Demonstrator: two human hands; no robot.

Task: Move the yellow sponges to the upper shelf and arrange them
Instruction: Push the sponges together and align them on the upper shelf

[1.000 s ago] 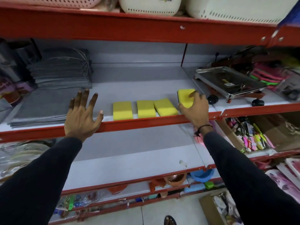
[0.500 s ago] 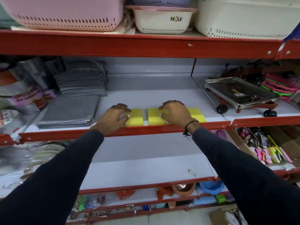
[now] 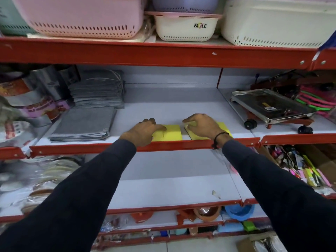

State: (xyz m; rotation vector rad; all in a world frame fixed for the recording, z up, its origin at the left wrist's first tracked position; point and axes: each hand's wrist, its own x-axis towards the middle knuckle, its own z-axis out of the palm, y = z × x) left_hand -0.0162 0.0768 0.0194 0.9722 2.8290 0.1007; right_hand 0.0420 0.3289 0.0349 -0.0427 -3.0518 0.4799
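Note:
Several yellow sponges lie in a row at the front of the white shelf [image 3: 172, 106], just behind its red lip. My left hand [image 3: 143, 130] covers the left end of the row, fingers curled down on a yellow sponge, with its neighbour [image 3: 171, 132] showing beside my thumb. My right hand [image 3: 201, 124] grips another yellow sponge [image 3: 197, 136], whose left edge looks slightly raised. A last sponge [image 3: 224, 127] peeks out right of that hand. A narrow gap separates the left pair from the right pair.
Grey cloth stacks [image 3: 81, 122] lie on the shelf to the left. A steel tray on wheels [image 3: 269, 106] stands to the right. Plastic baskets [image 3: 185, 27] fill the shelf above. The shelf below [image 3: 163, 182] is bare and white.
One second ago my right hand set a sponge at the row's right end while my left hand hovered open. Both hands then came down onto the sponges and pushed them closer together.

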